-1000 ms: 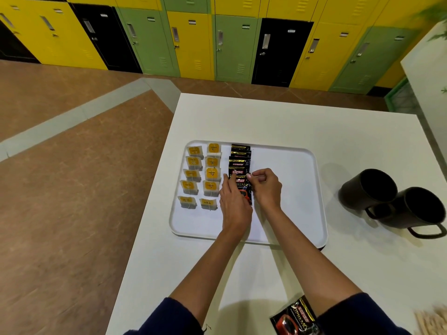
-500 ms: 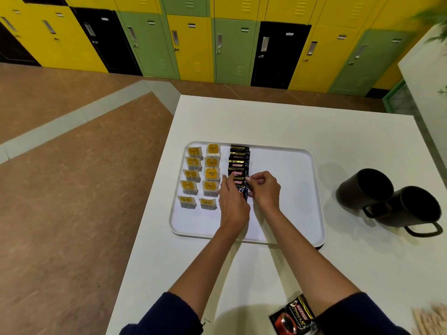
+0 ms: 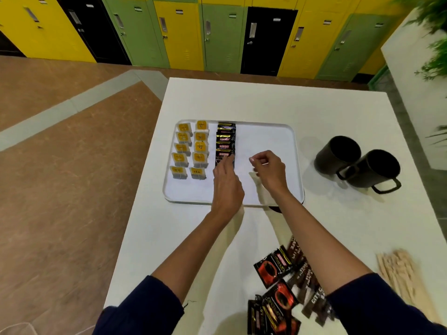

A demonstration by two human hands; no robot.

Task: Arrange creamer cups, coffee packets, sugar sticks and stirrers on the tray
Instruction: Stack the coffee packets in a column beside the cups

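Packets (image 3: 225, 141) sat overlapped beside the creamers (image 3: 200, 146), probably to save tray (image 3: 266, 139) room. Left hand (image 3: 227, 182) pressed them flat-fingered, grip released; right hand (image 3: 268, 169) hovered clenched, empty.

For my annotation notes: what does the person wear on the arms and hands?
A dark navy fabric sleeve covers each arm to about the elbow; the forearms are bare. The left hand and right hand show no gloves and no watch.
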